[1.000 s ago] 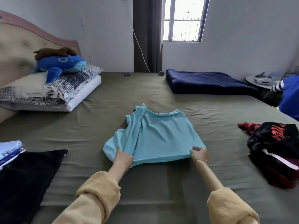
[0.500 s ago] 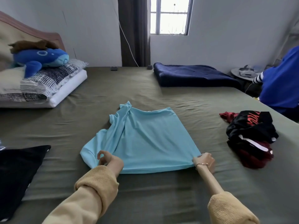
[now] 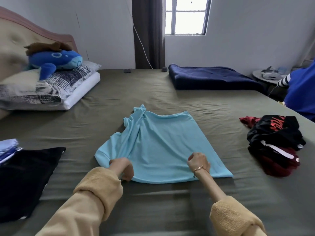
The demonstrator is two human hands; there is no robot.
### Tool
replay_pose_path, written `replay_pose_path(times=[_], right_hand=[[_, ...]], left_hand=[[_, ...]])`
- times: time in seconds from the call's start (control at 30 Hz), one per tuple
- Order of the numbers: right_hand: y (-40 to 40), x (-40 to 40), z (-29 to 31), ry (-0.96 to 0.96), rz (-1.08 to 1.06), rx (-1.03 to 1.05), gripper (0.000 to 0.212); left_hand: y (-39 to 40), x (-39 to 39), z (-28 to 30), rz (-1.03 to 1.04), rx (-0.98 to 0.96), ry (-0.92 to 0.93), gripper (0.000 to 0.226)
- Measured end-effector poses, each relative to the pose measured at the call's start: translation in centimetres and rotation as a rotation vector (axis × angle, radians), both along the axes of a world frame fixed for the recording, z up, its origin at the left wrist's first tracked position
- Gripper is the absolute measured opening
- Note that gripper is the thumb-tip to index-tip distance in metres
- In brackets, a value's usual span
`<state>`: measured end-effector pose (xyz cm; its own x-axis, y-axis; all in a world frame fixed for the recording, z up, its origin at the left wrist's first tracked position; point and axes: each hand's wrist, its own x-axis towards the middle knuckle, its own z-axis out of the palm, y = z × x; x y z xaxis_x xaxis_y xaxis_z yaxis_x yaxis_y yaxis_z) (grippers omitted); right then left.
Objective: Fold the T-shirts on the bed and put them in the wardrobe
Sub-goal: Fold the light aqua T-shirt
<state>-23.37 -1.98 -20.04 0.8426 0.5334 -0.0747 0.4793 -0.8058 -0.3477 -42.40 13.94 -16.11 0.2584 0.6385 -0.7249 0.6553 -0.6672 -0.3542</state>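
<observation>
Your right hand [image 3: 198, 161] has left the hem corner and now rests curled on the light blue T-shirt [image 3: 158, 147] mid-bed [image 3: 170, 92], your left hand [image 3: 121, 168] pinching its near-left edge, so folding seems about to begin.

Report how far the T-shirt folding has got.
Done: a few folded garments appear stacked at the bed's left edge. In hand: the light blue T-shirt lies partly folded; the left hand and right hand both have a grip on its near part. Left: the black and red clothes pile is unfolded; no wardrobe is in view.
</observation>
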Motion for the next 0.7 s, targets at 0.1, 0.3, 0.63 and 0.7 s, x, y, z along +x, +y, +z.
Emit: replay_pose_path(times=[0.1, 0.3, 0.63, 0.7], right_hand=[[3.6, -3.3, 0.3, 0.133, 0.179, 0.056, 0.028], [9.4, -9.8, 0.0, 0.226, 0.503, 0.132, 0.027], [14.6, -16.8, -0.3, 0.174, 0.858, 0.209, 0.026], [15.5, -17.1, -0.3, 0.130, 0.821, 0.222, 0.029]], left_hand=[[2.8, -2.6, 0.2, 0.182, -0.108, -0.463, 0.034], [6.9, -6.5, -1.8, 0.630, 0.178, -1.175, 0.033], [10.1, -7.2, -4.7, 1.086, -0.101, -1.470, 0.031], [10.7, -7.3, -5.2, 1.089, -0.093, -1.552, 0.031]])
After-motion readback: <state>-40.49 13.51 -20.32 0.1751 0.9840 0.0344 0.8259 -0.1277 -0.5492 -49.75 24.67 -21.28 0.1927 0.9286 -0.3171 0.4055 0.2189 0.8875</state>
